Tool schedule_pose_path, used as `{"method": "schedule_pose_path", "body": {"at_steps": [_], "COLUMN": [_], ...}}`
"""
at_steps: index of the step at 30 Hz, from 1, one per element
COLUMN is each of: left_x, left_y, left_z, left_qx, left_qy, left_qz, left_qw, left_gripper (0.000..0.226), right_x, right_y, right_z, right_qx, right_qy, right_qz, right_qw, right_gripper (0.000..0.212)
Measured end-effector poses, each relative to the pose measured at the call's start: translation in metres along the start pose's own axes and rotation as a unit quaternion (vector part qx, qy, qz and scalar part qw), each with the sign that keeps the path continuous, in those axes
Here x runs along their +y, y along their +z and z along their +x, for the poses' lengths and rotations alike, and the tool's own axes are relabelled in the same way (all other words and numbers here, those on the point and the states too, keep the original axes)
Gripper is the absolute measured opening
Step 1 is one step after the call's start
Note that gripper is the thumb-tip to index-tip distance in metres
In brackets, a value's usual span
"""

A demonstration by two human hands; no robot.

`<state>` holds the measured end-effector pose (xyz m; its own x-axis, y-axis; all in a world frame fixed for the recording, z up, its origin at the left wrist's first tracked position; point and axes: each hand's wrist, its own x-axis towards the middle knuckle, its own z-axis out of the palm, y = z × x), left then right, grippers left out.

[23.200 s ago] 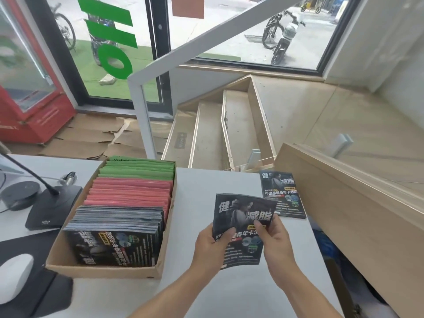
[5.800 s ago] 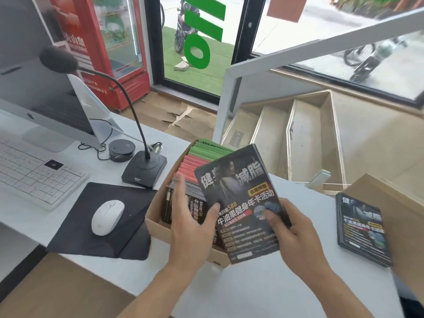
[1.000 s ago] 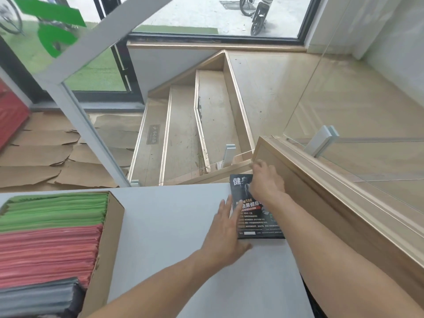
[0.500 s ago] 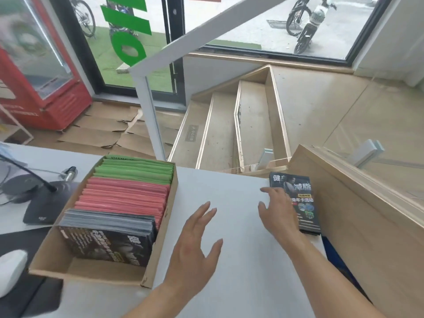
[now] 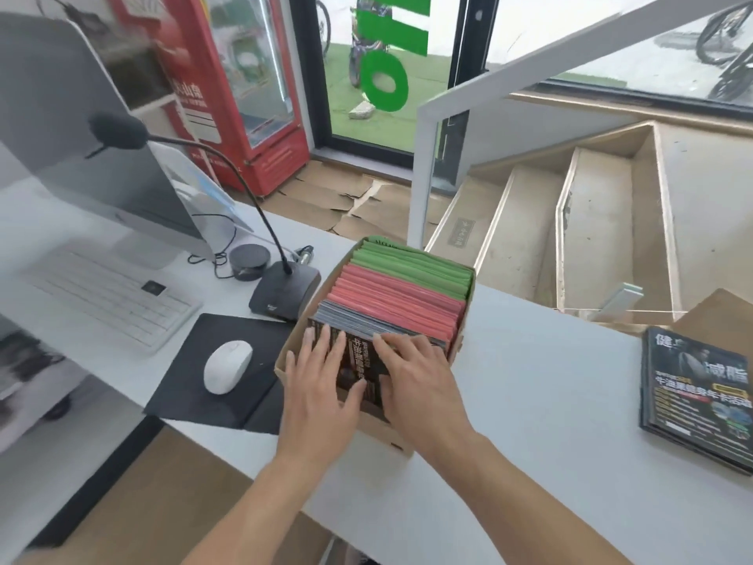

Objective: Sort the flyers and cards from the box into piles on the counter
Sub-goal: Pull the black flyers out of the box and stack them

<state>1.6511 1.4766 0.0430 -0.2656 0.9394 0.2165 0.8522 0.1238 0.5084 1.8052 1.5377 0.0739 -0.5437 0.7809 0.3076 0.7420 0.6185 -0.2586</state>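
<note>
The white surface [image 5: 529,393] runs from the lower left toward the right, with wooden stairs [image 5: 578,222] and a glass door [image 5: 387,67] beyond it. A monitor [image 5: 81,128] and keyboard [image 5: 106,295] stand at the left. The cardboard box [image 5: 287,360] sits mid-surface, its long axis running from the near edge away toward the stairs. It holds green cards [image 5: 411,267] at the far end, red cards [image 5: 391,303] in the middle and dark flyers [image 5: 358,360] at the near end, all standing on edge. A pile of dark flyers [image 5: 696,397] lies flat at the right edge, well apart from the box, its top pointing away. A microphone [image 5: 285,287] stands just beside the box; a mouse [image 5: 227,365] rests on a black pad [image 5: 212,360].

The left hand [image 5: 322,385] lies with straight fingers on the front flyer. The right hand [image 5: 415,381] curls its fingertips over the flyers' top edges. Half a second before, both hands were spread above the bare surface, the right one near the pile.
</note>
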Motion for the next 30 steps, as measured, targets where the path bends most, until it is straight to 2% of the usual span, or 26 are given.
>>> {"method": "schedule_pose_path", "body": {"at_steps": [4, 9, 15, 19, 24, 26, 30], "left_x": [-0.016, -0.019, -0.021, -0.023, -0.023, -0.024, -0.025], "left_y": [0.001, 0.008, 0.009, 0.007, 0.006, 0.006, 0.007], "left_z": [0.007, 0.003, 0.001, 0.002, 0.001, 0.001, 0.003], "left_qx": [-0.037, -0.032, -0.031, -0.036, -0.036, -0.035, -0.038], "left_qy": [0.028, 0.034, 0.042, 0.040, 0.039, 0.041, 0.043], "left_qz": [0.046, 0.081, 0.065, 0.046, 0.030, 0.020, 0.023], "left_qw": [0.998, 0.996, 0.996, 0.997, 0.998, 0.998, 0.998], "left_gripper": [0.081, 0.075, 0.075, 0.076, 0.075, 0.075, 0.075], "right_x": [-0.008, -0.022, -0.022, -0.031, -0.030, -0.028, -0.019], "right_y": [0.010, 0.016, 0.016, 0.008, 0.012, 0.013, 0.022], "right_z": [-0.003, -0.009, -0.010, -0.007, -0.012, -0.014, -0.017], "right_qx": [-0.026, 0.001, 0.068, -0.003, -0.051, -0.031, 0.042], "right_qy": [0.036, 0.073, 0.074, 0.122, 0.124, 0.123, 0.054], "right_qz": [-0.095, -0.110, -0.058, 0.018, 0.009, 0.000, -0.121], "right_qw": [0.995, 0.991, 0.993, 0.992, 0.991, 0.992, 0.990], "right_gripper": [0.056, 0.058, 0.038, 0.031, 0.035, 0.036, 0.046]}}
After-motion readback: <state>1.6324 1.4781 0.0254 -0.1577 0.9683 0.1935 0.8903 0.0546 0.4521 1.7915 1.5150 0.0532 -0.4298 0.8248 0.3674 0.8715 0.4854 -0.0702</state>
